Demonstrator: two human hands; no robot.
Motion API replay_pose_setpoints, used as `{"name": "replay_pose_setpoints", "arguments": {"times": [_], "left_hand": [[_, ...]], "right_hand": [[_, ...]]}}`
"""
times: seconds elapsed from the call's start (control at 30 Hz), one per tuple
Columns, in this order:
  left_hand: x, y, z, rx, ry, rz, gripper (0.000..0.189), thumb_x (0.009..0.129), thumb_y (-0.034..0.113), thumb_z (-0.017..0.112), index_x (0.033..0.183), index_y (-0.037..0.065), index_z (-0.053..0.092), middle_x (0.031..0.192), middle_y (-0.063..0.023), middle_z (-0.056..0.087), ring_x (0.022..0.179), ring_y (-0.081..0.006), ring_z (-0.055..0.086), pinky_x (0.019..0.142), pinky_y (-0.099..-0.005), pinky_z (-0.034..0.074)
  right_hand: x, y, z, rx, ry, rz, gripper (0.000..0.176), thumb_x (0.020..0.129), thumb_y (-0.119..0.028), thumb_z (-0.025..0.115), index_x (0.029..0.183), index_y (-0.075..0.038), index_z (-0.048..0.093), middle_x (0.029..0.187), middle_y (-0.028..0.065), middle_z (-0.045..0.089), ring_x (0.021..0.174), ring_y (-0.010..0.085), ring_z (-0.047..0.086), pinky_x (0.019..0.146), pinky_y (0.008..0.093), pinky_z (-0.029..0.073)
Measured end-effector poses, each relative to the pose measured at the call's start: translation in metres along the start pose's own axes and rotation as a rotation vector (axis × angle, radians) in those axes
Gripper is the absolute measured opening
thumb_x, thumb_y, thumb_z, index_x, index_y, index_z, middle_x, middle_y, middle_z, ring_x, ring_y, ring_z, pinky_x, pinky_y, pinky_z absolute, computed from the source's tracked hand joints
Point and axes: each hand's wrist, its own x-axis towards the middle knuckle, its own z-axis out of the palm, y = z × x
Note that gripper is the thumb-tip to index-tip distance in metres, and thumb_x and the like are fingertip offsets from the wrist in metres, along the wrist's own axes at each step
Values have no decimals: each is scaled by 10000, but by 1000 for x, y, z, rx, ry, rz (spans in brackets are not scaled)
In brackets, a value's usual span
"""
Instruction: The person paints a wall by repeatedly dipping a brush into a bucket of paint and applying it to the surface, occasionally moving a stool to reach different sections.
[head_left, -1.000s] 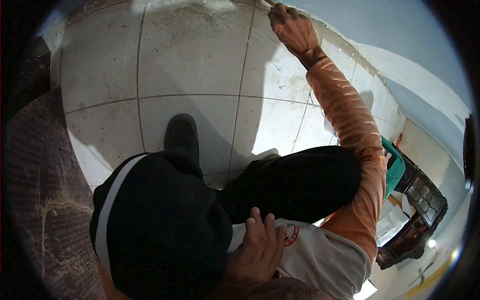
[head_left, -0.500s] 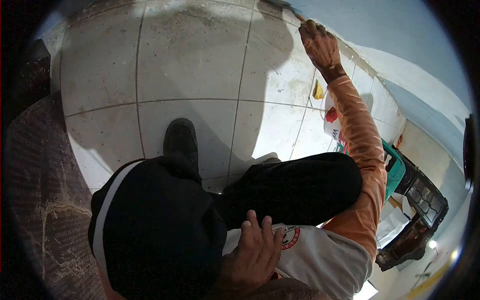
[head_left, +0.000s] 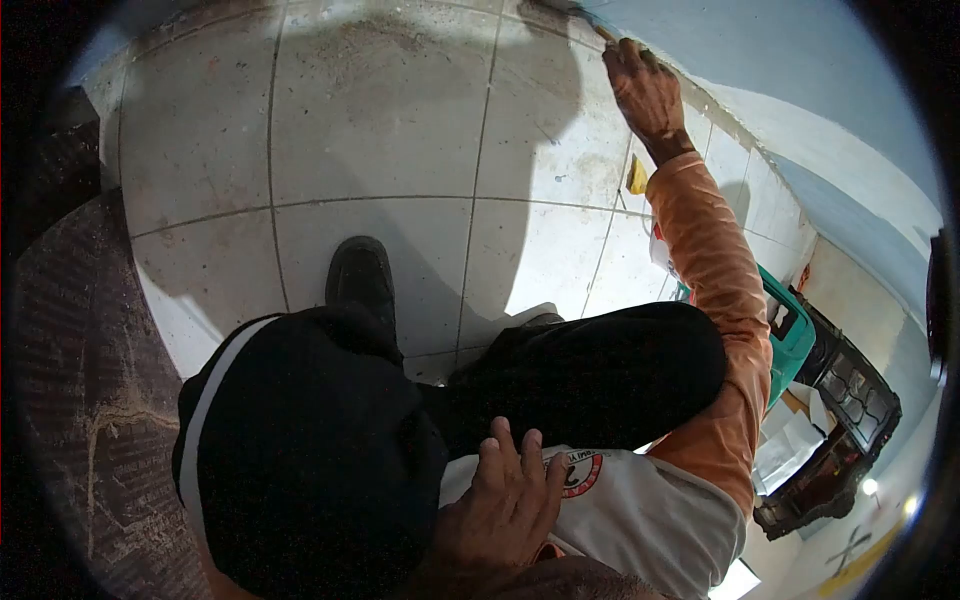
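Observation:
My right hand (head_left: pixel 648 95) is stretched far out to the foot of the pale blue wall (head_left: pixel 800 70). Its fingers are closed around what looks like a slim paintbrush (head_left: pixel 603 33) with a tan handle. The brush's far end is dark and lies in the corner where wall meets floor; its detail is too small to make out. Close to my lap, my left hand (head_left: pixel 510 505) rests on the light shirt (head_left: pixel 650 510) with its fingers extended, holding nothing.
White tiles (head_left: pixel 380 140) with dirty marks cover the floor. A yellow piece (head_left: pixel 637 175) lies below my right wrist. Partly behind my sleeve are a white container (head_left: pixel 660 252) and a green plastic object (head_left: pixel 795 340). Brown printed board (head_left: pixel 70 370) lies at the left, near my shoe (head_left: pixel 360 275).
My right hand and the brush have shifted slightly right along the wall's foot. The forearm now covers more of the white container. My left hand stays nearly still.

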Motion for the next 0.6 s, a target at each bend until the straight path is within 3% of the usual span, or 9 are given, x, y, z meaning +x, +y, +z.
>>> {"name": "replay_pose_setpoints", "arguments": {"times": [0.03, 0.23, 0.27, 0.37, 0.4, 0.5, 0.6], "left_hand": [[1, 0, 0, 5, 0, 4, 453, 1120, 275, 455, 1469, 2, 546, 1343, -296, 637, 1292, -462, 616, 1170, -575, 382], [3, -2, -3, -9, -46, 9, 462, 1119, 284, 454, 1470, -2, 543, 1351, -289, 638, 1296, -451, 617, 1173, -577, 375], [2, -2, 0, 22, -22, 15, 468, 1119, 291, 452, 1471, -4, 541, 1351, -288, 638, 1296, -450, 617, 1174, -577, 371], [0, -2, 8, 88, 6, 44, 480, 1119, 310, 447, 1471, -2, 540, 1354, -288, 636, 1297, -450, 616, 1177, -580, 364], [1, -3, 9, 126, 22, 64, 487, 1119, 323, 445, 1470, 0, 542, 1358, -288, 634, 1299, -450, 614, 1178, -582, 362], [4, -9, -1, 197, -62, 134, 496, 1119, 346, 437, 1464, 8, 550, 1366, -285, 630, 1303, -453, 609, 1181, -586, 356], [3, -6, 5, 176, -48, 95, 497, 1120, 359, 429, 1459, 19, 558, 1375, -283, 625, 1308, -454, 605, 1179, -588, 357]], "right_hand": [[-1, 1, 5, 40, 88, -46, 276, 918, -102, 632, 1193, -70, 625, 1105, 96, 619, 976, 294, 706, 746, 412, 626], [11, -9, -14, 101, 74, -19, 252, 917, -94, 623, 1166, -66, 631, 1113, 97, 621, 977, 293, 700, 770, 397, 623], [8, -10, -18, 60, 36, 17, 189, 883, -78, 682, 1070, -57, 663, 1154, 102, 638, 973, 264, 710, 767, 389, 635], [7, -8, -18, 52, 42, 3, 203, 875, -89, 693, 1074, -62, 661, 1116, 101, 630, 969, 262, 705, 767, 386, 632], [11, -10, -16, 57, 40, 10, 277, 913, -85, 626, 1191, -82, 622, 1136, 84, 605, 980, 280, 695, 767, 386, 623], [-1, 1, -14, 33, 70, -40, 245, 877, -88, 686, 1118, -71, 649, 1151, 92, 627, 979, 252, 698, 756, 378, 627], [-33, 28, 7, 0, -20, 62, 222, 894, -84, 675, 1113, -68, 646, 1166, 94, 630, 992, 257, 701, 739, 374, 638]]}}
